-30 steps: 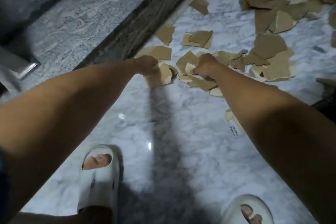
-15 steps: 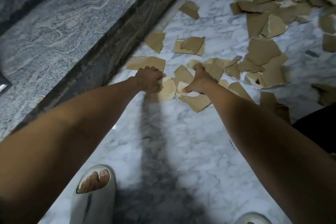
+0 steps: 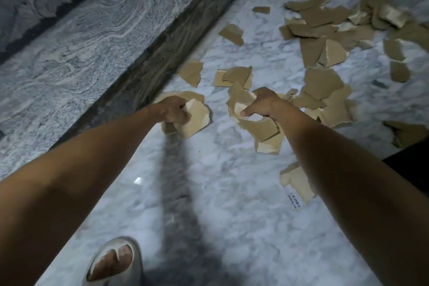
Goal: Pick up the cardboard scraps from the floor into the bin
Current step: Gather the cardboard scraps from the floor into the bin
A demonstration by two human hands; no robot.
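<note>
Cardboard scraps (image 3: 262, 127) bunched in right hand (image 3: 262, 104), long edges pointing downward, left hand (image 3: 173, 109) fingers clamped on pale scrap (image 3: 195, 121)

White-grey marble floor (image 3: 209, 193) is carrying torn cardboard scraps (image 3: 322, 83) lying scattered toward the upper right, one labelled piece (image 3: 297, 183) lying nearer, and a white slipper (image 3: 137, 260) resting on it.

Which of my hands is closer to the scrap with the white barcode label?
Right. Your right hand is up the same forearm the labelled scrap lies beside; your left hand is farther off, across the floor.
</note>
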